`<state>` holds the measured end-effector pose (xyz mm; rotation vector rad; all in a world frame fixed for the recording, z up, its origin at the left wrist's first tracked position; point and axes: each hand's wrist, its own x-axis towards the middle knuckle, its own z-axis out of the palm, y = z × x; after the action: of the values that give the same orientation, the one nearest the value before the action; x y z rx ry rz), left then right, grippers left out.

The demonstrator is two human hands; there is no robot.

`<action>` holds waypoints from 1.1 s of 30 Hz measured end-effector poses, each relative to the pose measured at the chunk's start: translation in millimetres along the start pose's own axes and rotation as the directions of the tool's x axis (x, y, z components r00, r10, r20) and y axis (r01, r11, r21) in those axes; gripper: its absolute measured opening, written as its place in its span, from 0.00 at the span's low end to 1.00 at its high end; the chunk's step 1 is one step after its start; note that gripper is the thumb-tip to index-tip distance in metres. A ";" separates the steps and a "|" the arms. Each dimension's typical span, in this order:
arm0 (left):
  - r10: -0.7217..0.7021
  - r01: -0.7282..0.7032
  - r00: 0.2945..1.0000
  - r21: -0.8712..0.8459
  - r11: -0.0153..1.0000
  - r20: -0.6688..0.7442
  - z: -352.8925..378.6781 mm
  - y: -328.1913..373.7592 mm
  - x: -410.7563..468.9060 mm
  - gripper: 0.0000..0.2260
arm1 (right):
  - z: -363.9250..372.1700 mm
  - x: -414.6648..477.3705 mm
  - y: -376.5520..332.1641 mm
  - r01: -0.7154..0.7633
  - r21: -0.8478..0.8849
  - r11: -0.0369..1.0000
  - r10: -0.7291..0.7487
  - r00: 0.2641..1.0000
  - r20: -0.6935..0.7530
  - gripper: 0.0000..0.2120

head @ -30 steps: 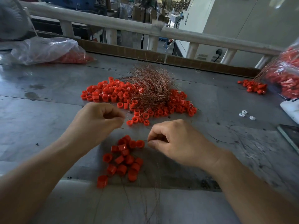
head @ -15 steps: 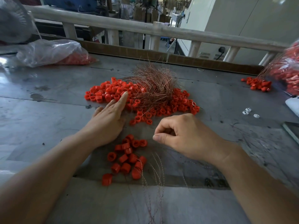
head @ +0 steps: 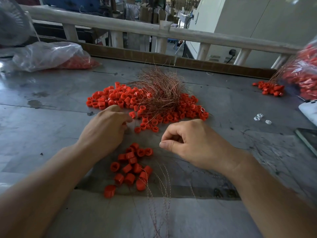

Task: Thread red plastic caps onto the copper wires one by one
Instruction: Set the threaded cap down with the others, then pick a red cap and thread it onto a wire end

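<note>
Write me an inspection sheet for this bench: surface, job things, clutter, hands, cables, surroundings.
Surface: grey metal table, stained at left.
Job's things: red cap pile under a copper wire tangle; smaller cap group nearer, wire strands trailing toward the near edge.
Clutter: plastic bag of caps far left; white parts right.
Hands: left hand curled at the pile's edge, grip unclear; right hand pinching, apparently on the wire strands.
Cables: black cord plugged in behind the railing.
Surroundings: fan far left.
</note>
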<state>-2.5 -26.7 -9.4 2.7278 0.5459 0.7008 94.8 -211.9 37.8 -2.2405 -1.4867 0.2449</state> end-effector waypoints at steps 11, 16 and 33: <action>-0.141 0.107 0.983 -0.250 0.962 -0.121 -17.1 16.4 -5.7 0.03 | -2.9 6.6 16.8 -0.077 -0.036 0.996 0.075 0.996 -0.055 0.05; -0.144 0.107 0.989 -0.457 0.883 -0.045 -27.0 29.0 -13.9 0.06 | 2.1 15.5 33.3 -0.125 -0.093 0.988 0.103 0.973 -0.208 0.12; -0.064 0.056 0.998 -0.450 0.891 -0.002 -25.1 31.1 -18.1 0.09 | 6.5 23.9 36.1 -0.034 -0.054 0.998 0.011 0.924 -0.383 0.17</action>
<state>-21.0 -57.9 15.3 2.2649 0.4071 0.7300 132.1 -200.2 18.0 -2.1933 -1.2708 -0.2250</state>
